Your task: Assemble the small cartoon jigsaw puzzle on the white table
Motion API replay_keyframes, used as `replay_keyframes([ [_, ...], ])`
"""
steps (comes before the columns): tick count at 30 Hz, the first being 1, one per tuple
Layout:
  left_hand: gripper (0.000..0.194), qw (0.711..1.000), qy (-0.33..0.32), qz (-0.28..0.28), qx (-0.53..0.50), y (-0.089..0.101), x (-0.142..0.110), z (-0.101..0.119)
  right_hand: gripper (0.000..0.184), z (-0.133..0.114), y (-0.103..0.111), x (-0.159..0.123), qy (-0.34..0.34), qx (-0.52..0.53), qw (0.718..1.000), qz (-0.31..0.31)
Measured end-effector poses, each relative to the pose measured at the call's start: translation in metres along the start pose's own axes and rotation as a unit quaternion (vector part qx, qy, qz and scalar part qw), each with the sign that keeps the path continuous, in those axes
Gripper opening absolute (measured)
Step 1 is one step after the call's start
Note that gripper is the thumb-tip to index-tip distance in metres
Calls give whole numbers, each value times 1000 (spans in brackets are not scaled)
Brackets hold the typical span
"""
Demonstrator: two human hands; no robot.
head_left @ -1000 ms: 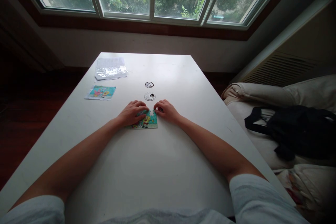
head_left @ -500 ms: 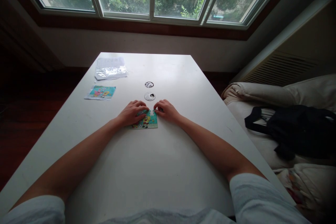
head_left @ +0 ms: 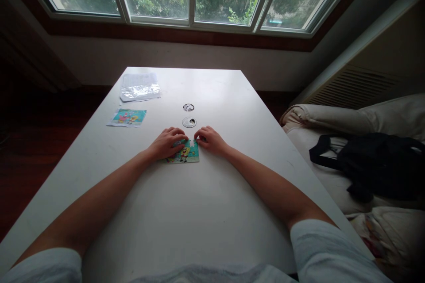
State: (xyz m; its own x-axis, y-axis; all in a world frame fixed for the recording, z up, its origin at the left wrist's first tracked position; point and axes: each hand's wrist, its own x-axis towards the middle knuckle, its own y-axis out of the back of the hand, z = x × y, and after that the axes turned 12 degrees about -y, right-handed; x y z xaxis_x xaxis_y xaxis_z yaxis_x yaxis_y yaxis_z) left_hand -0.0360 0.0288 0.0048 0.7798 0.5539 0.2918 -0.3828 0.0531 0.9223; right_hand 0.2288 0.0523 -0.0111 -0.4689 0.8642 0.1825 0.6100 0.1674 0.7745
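A small teal jigsaw puzzle with a yellow cartoon figure lies flat on the white table. A white gap shows at its far edge, between my two hands. My left hand rests over the puzzle's left part, fingers spread and thumb apart, hiding that side. At the far right corner, the fingertips of my right hand are pinched together on a teal puzzle piece, which they mostly cover.
Left of the puzzle lies a picture sheet with similar cartoon figures. Behind it are papers in a clear plastic sleeve. Two round metal inserts sit in the table. A dark bag lies on the pale sofa at right.
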Motion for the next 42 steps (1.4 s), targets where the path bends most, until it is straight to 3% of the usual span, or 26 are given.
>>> replay_keyframes([
  [42, 32, 1000, 1, -4, 0, 1, 0, 0, 15, 1, 0, 0, 3, 1, 1000, 1],
])
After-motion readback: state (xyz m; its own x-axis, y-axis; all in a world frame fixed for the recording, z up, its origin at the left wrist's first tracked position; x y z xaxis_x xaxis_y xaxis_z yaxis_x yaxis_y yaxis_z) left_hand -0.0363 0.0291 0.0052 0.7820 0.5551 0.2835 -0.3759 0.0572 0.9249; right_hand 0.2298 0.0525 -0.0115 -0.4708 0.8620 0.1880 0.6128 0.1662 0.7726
